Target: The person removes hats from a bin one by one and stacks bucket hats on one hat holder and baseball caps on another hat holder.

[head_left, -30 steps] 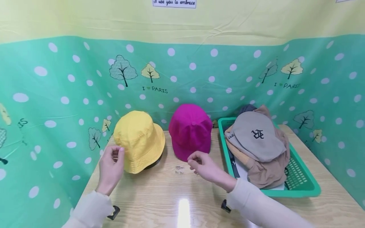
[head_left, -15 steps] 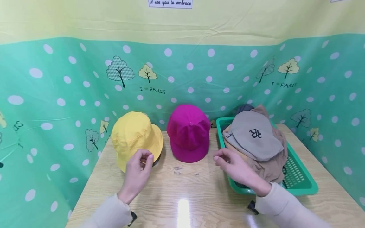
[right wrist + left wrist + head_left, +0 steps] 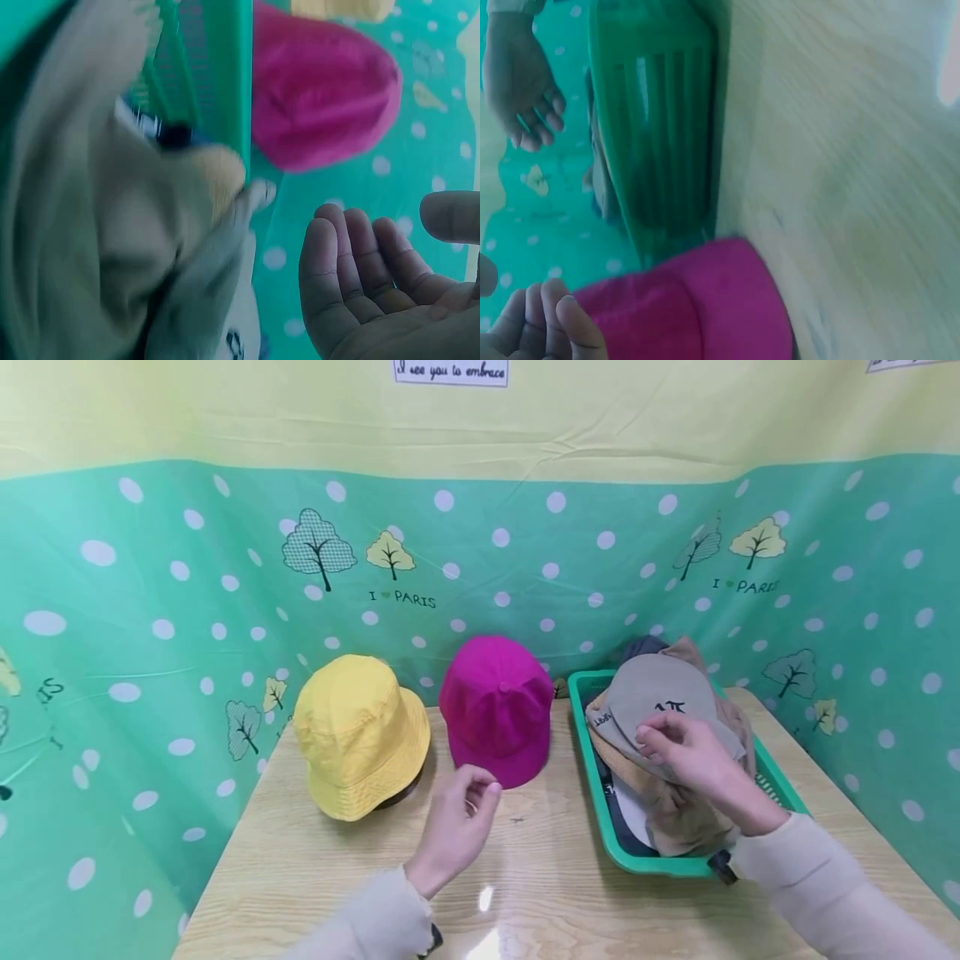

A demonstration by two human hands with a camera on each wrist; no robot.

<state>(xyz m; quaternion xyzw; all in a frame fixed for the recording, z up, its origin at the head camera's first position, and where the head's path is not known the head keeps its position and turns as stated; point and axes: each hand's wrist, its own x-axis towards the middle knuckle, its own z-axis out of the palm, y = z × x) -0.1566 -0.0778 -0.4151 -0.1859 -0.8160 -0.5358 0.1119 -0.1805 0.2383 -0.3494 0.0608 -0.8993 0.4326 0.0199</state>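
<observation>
My right hand (image 3: 697, 768) is over the grey cap (image 3: 652, 685) with black lettering, fingers loosely bent and nothing in them. That cap lies on top of a heap of hats in the green basket (image 3: 663, 865). My left hand (image 3: 453, 831), also holding nothing, hovers above the table just in front of the magenta cap (image 3: 497, 706), its fingertips overlapping the visor's edge in the head view. In the left wrist view the magenta cap (image 3: 727, 300) shows beyond the loosely bent fingers. Left of it stands a yellow bucket hat (image 3: 360, 727).
A brown cap (image 3: 678, 827) and other hats fill the basket on the right of the wooden table (image 3: 300, 877). Something dark shows beneath the yellow hat's brim. A green and yellow printed curtain (image 3: 480, 510) hangs behind and along both sides.
Both hands have moved right: the left from the yellow hat to before the magenta cap, the right from the magenta cap's visor to over the basket. The hats have stayed in place.
</observation>
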